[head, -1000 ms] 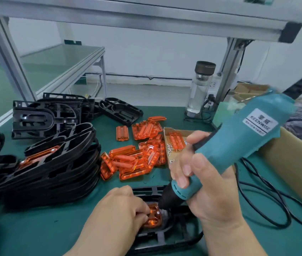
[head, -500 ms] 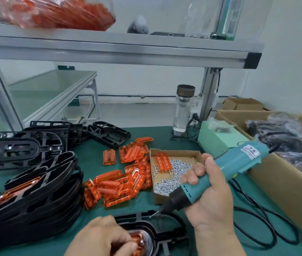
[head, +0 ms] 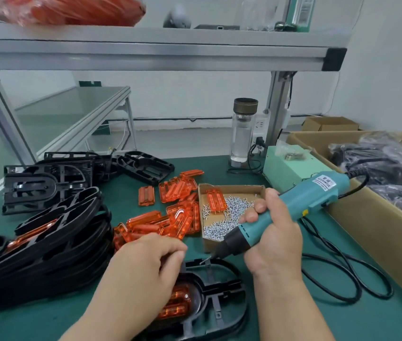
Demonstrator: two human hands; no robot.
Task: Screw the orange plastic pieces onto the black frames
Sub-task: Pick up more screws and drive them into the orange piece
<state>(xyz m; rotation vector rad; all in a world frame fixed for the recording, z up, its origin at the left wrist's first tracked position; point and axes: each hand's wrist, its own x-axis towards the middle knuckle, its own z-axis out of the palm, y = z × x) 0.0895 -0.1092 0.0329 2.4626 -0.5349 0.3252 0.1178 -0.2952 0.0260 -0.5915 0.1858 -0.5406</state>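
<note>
- R hand (head: 273, 242) wrapped tight round teal screwdriver (head: 300, 205), bit tip just over black frame (head: 219, 303).
- L hand (head: 141, 267) fingers curled above orange piece (head: 177, 303) in frame; can't tell if holding anything.

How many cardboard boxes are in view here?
3: a shallow brown cardboard tray of silver screws mid-table, a large brown carton of black bagged parts along the right, and a small open brown box behind it. Others may be hidden.

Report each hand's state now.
Left hand: fingers curled over the black frame; any hold cannot be told.
Right hand: grips the teal screwdriver.
</note>
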